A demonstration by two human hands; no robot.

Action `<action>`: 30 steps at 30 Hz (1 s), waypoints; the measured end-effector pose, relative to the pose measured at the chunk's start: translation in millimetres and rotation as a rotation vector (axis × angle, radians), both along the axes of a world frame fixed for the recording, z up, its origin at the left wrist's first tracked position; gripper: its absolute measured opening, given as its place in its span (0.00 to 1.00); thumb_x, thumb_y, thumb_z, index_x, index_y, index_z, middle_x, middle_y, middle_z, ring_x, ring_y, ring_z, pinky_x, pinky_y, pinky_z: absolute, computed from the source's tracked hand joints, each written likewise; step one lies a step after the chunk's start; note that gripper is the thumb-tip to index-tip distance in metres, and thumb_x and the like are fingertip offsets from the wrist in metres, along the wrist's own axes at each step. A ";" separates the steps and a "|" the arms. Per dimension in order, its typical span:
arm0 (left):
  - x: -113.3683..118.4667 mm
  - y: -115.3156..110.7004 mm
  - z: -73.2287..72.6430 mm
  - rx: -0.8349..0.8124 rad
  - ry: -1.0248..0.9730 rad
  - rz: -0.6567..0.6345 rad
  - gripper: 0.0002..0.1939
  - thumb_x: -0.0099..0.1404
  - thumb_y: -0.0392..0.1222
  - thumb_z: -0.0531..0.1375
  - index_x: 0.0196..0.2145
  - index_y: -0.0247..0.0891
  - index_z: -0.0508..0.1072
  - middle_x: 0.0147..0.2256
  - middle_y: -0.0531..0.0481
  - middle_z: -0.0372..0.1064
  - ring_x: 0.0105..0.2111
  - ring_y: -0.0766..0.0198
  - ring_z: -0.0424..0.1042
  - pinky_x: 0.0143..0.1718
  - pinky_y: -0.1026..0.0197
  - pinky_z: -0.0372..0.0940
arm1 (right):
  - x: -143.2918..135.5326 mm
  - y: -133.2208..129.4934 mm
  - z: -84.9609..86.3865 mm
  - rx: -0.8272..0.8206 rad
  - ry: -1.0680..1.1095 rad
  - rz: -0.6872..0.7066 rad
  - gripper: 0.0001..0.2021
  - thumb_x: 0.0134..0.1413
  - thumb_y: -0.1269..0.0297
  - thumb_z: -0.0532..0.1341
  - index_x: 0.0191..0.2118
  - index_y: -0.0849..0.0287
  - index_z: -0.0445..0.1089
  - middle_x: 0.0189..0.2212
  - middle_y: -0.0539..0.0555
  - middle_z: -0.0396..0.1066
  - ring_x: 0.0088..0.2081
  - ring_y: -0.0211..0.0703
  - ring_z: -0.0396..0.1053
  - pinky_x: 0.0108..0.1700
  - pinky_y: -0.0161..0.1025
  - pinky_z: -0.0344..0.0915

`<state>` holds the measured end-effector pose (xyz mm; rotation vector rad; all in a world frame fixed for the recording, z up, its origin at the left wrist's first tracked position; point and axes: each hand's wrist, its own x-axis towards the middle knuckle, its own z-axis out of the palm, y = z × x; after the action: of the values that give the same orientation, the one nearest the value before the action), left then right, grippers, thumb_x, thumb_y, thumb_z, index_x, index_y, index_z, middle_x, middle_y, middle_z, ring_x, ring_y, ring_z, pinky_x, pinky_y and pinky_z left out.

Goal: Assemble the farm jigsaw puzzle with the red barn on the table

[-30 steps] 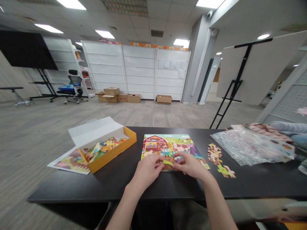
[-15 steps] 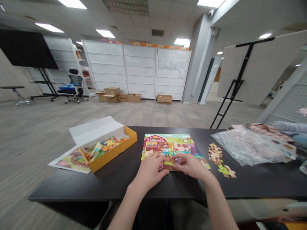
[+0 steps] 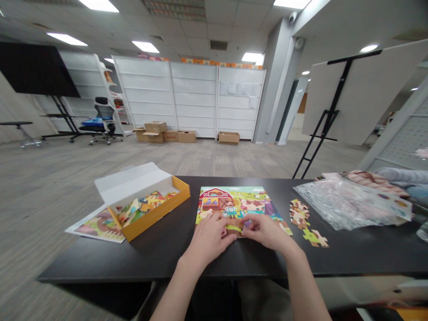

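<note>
Black table (image 3: 137, 261): stretches beneath the farm puzzle and out to either side of it.
Farm puzzle (image 3: 239, 207): lies flat on the tabletop in front of the person, red barn toward its far left, both hands covering parts of its near edge.
Left hand (image 3: 209, 232): palm down over the puzzle's near left, fingers extended close together, thumb spread away toward the right; laid flat, unclenched.
Right hand (image 3: 262, 229): over the puzzle's near edge, right of the left hand, index finger and thumb bent toward each other; I cannot tell whether they pinch a piece.
Forearms (image 3: 177, 276): slant inward from below, converging on the puzzle.
Piece clusters (image 3: 299, 215): just right of the puzzle.
Yellow box (image 3: 157, 217): left of the puzzle, white lid raised, jumbled pieces inside.
Printed sheet (image 3: 100, 225): farther left of the puzzle, beside the box.
Clear plastic bag (image 3: 344, 205): right of the puzzle, past the clusters.
White shelves (image 3: 150, 93): well beyond the puzzle.
</note>
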<state>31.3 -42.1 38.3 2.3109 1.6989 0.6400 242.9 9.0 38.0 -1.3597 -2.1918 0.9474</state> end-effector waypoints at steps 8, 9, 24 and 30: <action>3.2 0.4 1.1 0.008 0.040 0.015 0.13 0.62 0.50 0.63 0.41 0.41 0.74 0.44 0.45 0.71 0.48 0.50 0.69 0.47 0.54 0.65 | 0.1 1.7 -4.6 -0.036 -0.024 0.007 0.21 0.45 0.65 0.69 0.48 0.59 0.78 0.23 0.49 0.72 0.25 0.39 0.66 0.27 0.35 0.58; 3.9 0.3 1.1 0.009 0.050 0.021 0.13 0.63 0.50 0.62 0.40 0.40 0.73 0.45 0.44 0.71 0.49 0.50 0.68 0.47 0.53 0.65 | -0.2 1.8 -4.8 -0.046 -0.026 0.009 0.22 0.44 0.66 0.69 0.49 0.59 0.78 0.24 0.49 0.72 0.25 0.39 0.66 0.27 0.35 0.58; 1.9 2.5 -2.9 0.021 0.061 0.005 0.14 0.62 0.51 0.64 0.41 0.41 0.73 0.45 0.46 0.70 0.49 0.50 0.68 0.48 0.53 0.65 | -2.3 2.7 -8.1 0.000 -0.036 0.016 0.20 0.44 0.70 0.67 0.47 0.58 0.78 0.23 0.47 0.71 0.25 0.38 0.67 0.27 0.33 0.58; -0.1 3.8 -2.1 -0.006 0.054 -0.022 0.17 0.63 0.52 0.64 0.48 0.46 0.76 0.48 0.46 0.70 0.50 0.50 0.68 0.49 0.52 0.65 | -1.0 3.3 -9.3 -0.006 -0.041 0.022 0.19 0.43 0.70 0.68 0.46 0.57 0.77 0.23 0.46 0.71 0.25 0.37 0.66 0.27 0.33 0.57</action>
<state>31.2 -38.3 36.2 2.3594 1.6933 0.5728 241.9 12.2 28.8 -1.3721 -2.2406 0.9431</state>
